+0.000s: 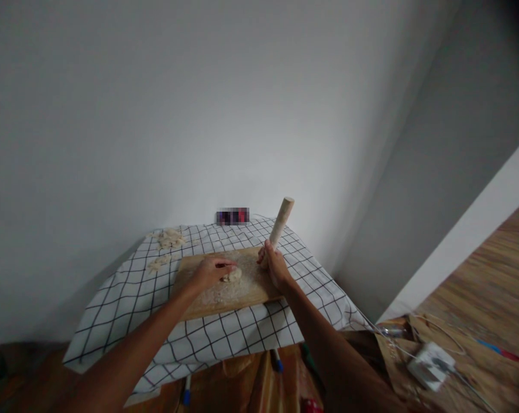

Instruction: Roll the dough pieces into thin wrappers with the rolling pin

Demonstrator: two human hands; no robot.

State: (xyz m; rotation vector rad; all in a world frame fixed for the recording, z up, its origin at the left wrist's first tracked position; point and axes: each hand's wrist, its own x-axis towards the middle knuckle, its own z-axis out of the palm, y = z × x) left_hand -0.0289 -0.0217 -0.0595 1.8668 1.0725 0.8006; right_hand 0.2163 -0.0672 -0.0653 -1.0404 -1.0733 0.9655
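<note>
Right hand (pixel 277 267) gripping rolling pin (pixel 281 221), left hand (pixel 209 271) at dough (pixel 233 276) (grip unclear), unreadable pixelated object (pixel 232 216) behind

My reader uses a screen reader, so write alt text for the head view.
A person's left hand is at some dough on a floured board, while the right hand grips a rolling pin, tilted up. Beneath lies a checked cloth, with dough pieces at its far left.
</note>
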